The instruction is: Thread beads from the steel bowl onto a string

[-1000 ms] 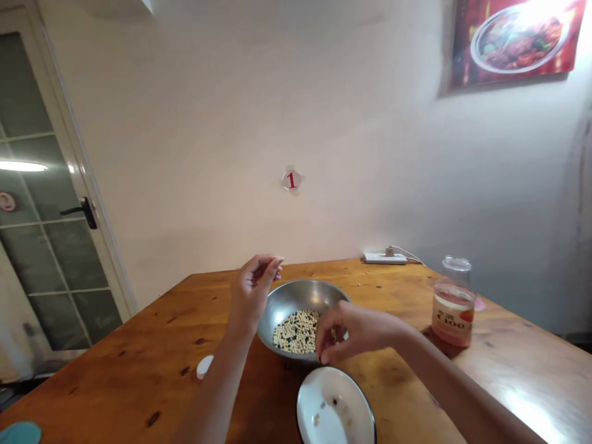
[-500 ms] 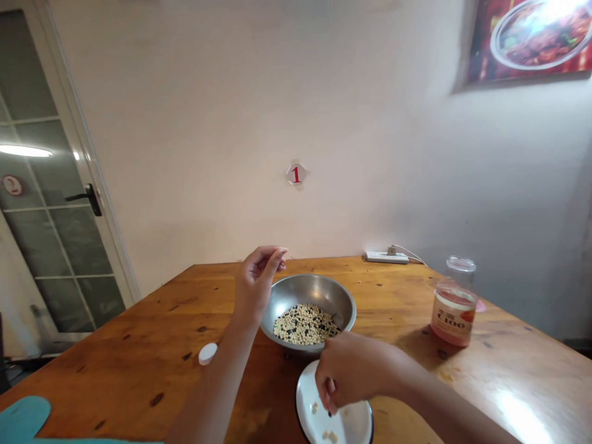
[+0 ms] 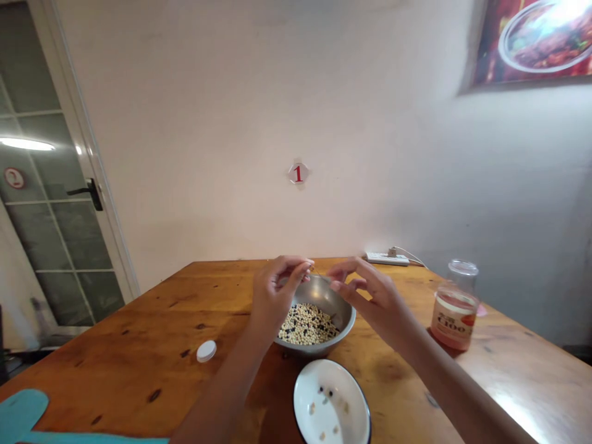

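A steel bowl (image 3: 345, 320) of pale and dark beans (image 3: 308, 324) stands in the middle of the wooden table (image 3: 139, 333). Over its rim my left hand (image 3: 277, 293) is raised, thumb and forefinger pinched together on something too small to make out. Facing it from the right, my right hand (image 3: 370, 293) has thumb and forefinger stretched toward the left fingertips, with a thin dark strand between the two hands. A white plate (image 3: 314, 419) holding a few beans sits just in front of the bowl.
A clear jar with a red label (image 3: 456, 311) stands at the right. A white cap (image 3: 206, 351) lies left of the bowl. A power strip (image 3: 386, 258) rests at the table's far edge. Teal cloth (image 3: 28, 413) shows at the bottom left. A glass door (image 3: 50, 209) is at the left.
My right hand has risen from the white plate, leaving beans there, and now meets my left hand above the bowl. My left hand shifted slightly right over the bowl.
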Demonstrator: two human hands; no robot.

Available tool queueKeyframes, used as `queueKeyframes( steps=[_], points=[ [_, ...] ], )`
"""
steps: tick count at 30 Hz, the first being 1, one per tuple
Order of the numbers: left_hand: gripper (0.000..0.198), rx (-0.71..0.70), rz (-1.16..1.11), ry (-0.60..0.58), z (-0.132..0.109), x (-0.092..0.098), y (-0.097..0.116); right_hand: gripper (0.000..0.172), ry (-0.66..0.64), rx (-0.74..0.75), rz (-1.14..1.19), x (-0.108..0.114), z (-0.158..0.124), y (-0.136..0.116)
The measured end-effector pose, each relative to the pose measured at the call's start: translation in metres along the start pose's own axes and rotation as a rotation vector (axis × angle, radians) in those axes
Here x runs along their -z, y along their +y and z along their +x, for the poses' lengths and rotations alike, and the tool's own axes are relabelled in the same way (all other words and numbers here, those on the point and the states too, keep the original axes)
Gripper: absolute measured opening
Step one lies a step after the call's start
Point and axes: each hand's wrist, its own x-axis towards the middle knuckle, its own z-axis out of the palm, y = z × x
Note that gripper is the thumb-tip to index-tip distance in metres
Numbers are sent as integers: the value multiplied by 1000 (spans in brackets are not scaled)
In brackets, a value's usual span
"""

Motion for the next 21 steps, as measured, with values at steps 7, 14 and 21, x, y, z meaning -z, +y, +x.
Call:
queueKeyframes(
  steps=[7, 14, 21],
  points=[
    [10, -88, 130, -48, -9, -6, 7, 23, -50, -72, 105, -8, 0, 4],
    [29, -142, 87, 26, -11, -10, 8, 26, -6, -48, 164, -3, -2, -4],
    [60, -123, 143, -2, -15, -12, 17, 20, 6, 38, 95, 0, -3, -13]
  ],
)
